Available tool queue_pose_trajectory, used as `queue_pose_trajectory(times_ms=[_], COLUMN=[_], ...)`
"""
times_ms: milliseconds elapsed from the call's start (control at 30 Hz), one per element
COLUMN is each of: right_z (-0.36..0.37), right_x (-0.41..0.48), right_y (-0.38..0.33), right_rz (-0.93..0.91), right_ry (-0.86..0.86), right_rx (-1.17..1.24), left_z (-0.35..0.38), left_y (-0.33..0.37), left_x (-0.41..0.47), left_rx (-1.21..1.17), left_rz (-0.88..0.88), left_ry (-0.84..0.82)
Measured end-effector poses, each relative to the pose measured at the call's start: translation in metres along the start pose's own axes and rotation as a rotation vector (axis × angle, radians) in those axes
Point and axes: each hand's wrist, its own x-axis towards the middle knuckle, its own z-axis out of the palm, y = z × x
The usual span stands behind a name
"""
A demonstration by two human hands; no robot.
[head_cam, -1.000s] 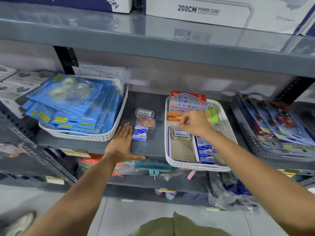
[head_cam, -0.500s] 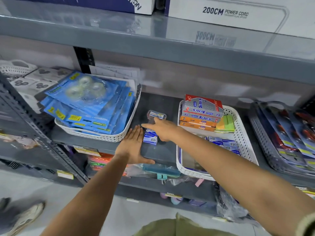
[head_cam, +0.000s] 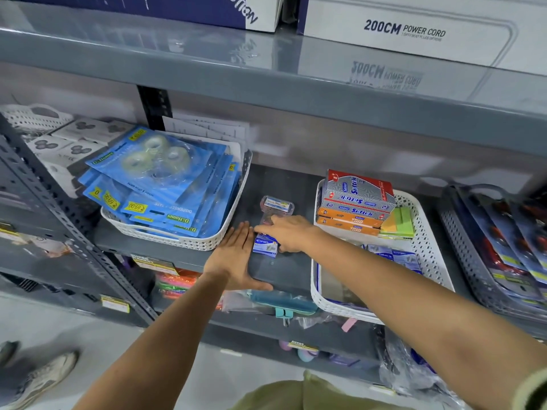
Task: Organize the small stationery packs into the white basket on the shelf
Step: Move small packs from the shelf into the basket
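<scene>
- We see a bare strip of grey shelf [head_cam: 284, 270] between two white baskets; that strip is the only open room, and both hands are in it.
- The left basket [head_cam: 177, 239] is heaped with blue tape cards; its rim stands just beside our left hand [head_cam: 236, 258].
- The right basket [head_cam: 426, 253], the one being filled, has bare floor at its near end. At its far end are three stacked boxes, one grey-red over two orange, with green sticky notes beside them, and at least two blue packs lie in the middle.
- Our left hand lies flat and open on the shelf, thumb at the front edge, holding nothing.
- Loose on the strip we count three small packs: a clear one [head_cam: 276, 204] at the back, a pinkish one half hidden, and a blue pack [head_cam: 265, 246] nearest us.
- Our right hand [head_cam: 288, 233] reaches over these; its grip is curled down with fingers touching the blue pack, which sits on the shelf between both hands. Whether the grip has closed on it we cannot tell.
</scene>
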Motion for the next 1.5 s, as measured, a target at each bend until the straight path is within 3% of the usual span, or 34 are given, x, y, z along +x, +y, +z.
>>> queue_pose_trajectory(times_ms=[233,400,533,767,1267,1500], right_z=[0.005,0.012,0.015,0.005,-0.015,-0.006], right_x=[-0.004,-0.013,-0.017,-0.018,-0.067,-0.123], right_y=[0.007,0.012,0.007,0.002,0.040,0.076], right_rz=[0.004,0.054,0.141,0.247,0.289,0.367], right_ry=[-0.023,-0.019,0.054,0.001,0.415,0.415], right_rx=[-0.018,0.097,0.107,0.184,0.573,0.527], left_z=[0.000,0.000,-0.001,-0.001,0.003,0.007], left_y=[-0.001,-0.001,-0.001,0.001,-0.001,-0.001], left_x=[0.000,0.000,0.000,-0.001,0.001,0.003], left_rx=[0.019,0.013,0.030,0.019,0.042,0.059], left_rz=[-0.007,-0.007,-0.010,-0.016,-0.020,-0.037], left_ry=[-0.012,-0.016,-0.019,-0.019,-0.027,-0.044])
